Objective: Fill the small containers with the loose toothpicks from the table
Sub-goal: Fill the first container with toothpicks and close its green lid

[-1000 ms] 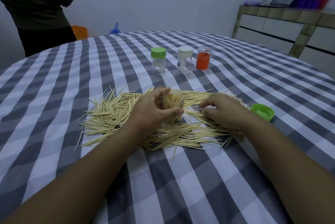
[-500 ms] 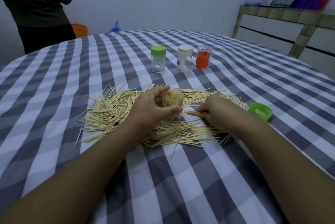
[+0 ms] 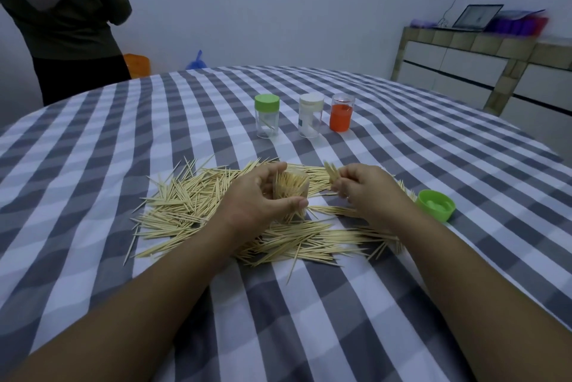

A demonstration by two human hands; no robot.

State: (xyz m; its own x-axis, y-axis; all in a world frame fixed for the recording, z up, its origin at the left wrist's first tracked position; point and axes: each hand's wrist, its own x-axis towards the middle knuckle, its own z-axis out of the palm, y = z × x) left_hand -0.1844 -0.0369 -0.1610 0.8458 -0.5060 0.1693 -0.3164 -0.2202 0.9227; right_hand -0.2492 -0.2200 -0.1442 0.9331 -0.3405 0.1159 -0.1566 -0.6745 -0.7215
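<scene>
The left hand is gripping an open container; the right hand is pinching toothpicks. Three jars are standing far behind, a green lid lying right.

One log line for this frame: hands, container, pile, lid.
left hand grips open container | right hand pinches toothpick bundle beside its mouth | loose pile remains | green lid off, right

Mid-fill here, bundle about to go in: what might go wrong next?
1. The open container in the left hand already looks packed, so the bundle pinched by the right hand may jam or spill.
2. The right forearm lies over the loose toothpicks and may scatter them towards the green lid.
</scene>
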